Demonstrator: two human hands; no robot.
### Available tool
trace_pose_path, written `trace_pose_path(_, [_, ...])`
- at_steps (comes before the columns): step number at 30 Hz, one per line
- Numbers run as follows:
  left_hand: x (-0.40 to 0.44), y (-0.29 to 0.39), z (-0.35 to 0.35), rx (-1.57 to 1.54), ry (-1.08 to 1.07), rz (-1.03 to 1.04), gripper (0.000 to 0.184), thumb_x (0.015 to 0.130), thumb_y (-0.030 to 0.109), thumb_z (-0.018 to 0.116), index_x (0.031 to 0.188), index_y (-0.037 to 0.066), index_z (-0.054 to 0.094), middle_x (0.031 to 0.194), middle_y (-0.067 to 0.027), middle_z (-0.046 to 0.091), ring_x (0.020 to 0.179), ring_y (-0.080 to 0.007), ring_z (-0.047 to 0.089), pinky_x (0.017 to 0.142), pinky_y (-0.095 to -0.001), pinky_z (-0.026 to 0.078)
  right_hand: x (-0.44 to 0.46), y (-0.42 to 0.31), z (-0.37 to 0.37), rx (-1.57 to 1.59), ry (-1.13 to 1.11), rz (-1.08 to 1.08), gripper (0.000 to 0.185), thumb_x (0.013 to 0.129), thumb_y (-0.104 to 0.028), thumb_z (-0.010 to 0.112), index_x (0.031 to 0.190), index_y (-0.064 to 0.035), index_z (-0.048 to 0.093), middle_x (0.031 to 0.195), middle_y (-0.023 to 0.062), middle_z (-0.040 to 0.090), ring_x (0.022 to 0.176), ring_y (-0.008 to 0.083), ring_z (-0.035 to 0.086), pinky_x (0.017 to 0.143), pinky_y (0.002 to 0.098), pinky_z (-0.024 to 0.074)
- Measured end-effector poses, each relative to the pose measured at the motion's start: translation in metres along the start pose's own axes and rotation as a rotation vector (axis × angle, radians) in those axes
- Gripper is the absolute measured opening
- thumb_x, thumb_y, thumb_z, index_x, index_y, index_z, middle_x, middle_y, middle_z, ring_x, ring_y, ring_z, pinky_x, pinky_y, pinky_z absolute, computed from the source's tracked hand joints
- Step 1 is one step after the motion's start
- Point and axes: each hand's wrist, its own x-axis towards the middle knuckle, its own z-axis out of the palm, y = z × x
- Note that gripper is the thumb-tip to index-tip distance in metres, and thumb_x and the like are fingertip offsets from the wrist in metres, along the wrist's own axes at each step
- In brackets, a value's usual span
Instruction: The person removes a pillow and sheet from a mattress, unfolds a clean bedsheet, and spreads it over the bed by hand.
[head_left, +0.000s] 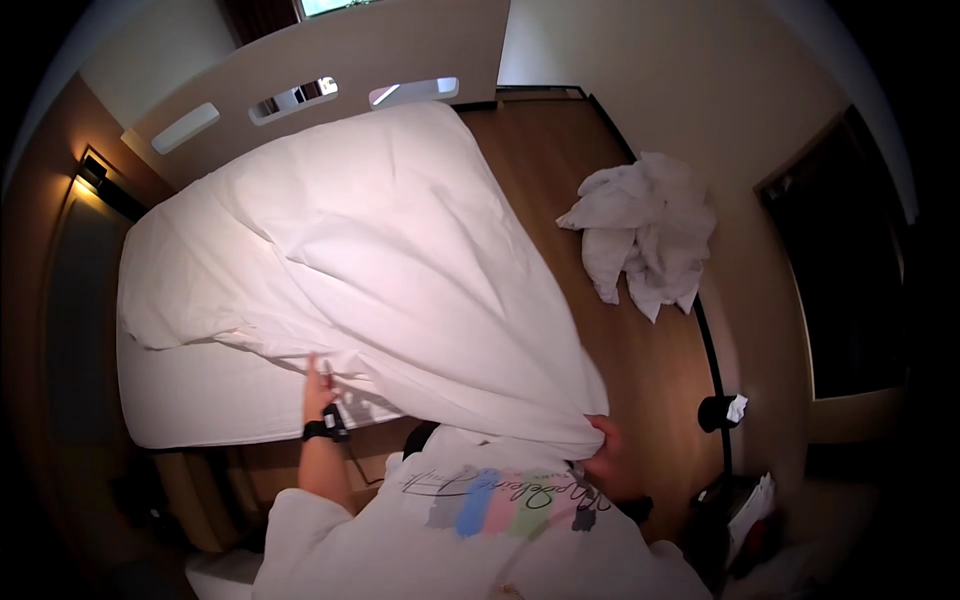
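Observation:
A large white duvet (400,240) lies rumpled over the bed, with long folds running toward its near right corner. That corner is gripped by my right hand (602,446), close to my body at the bed's right end. My left hand (318,385), with a black band on its wrist, is at the duvet's near edge over the mattress (220,390). Its fingers look stretched out and apart, slightly blurred, and I see nothing held in them. Along the near left side, the white mattress cover shows below the duvet's gathered edge.
A heap of white linen (650,230) lies on the wooden floor (560,200) to the right. Beyond it, a small black bin (718,413) stands by the wall. A panel with slots (400,60) borders the bed's far side, and a lit wall lamp (93,170) is at left.

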Motion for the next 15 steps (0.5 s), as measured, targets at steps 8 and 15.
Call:
trace_pose_path(8, [0.06, 0.017, -0.02, -1.412, 0.478, -0.169, 0.07, 0.084, 0.045, 0.046, 0.135, 0.003, 0.025, 0.136, -0.0117, 0.032, 0.122, -0.0256, 0.034, 0.103, -0.0375, 0.025, -0.046, -0.036, -0.008, -0.31, 0.153, 0.003, 0.051, 0.076, -0.012, 0.058, 0.122, 0.0039, 0.042, 0.117, 0.015, 0.051, 0.107, 0.0238, 0.05, 0.094, 0.0339, 0.0376])
trace_pose_path(15, [0.089, -0.094, -0.283, -1.311, 0.445, 0.074, 0.05, 0.088, 0.032, 0.037, 0.119, -0.008, 0.043, 0.119, -0.0197, 0.05, 0.109, -0.0336, 0.048, 0.093, -0.0436, 0.04, -0.041, -0.049, -0.052, -0.29, 0.256, -0.061, 0.052, 0.075, -0.014, 0.06, 0.12, 0.004, 0.043, 0.111, 0.0121, 0.055, 0.1, 0.0227, 0.054, 0.088, 0.0341, 0.0425])
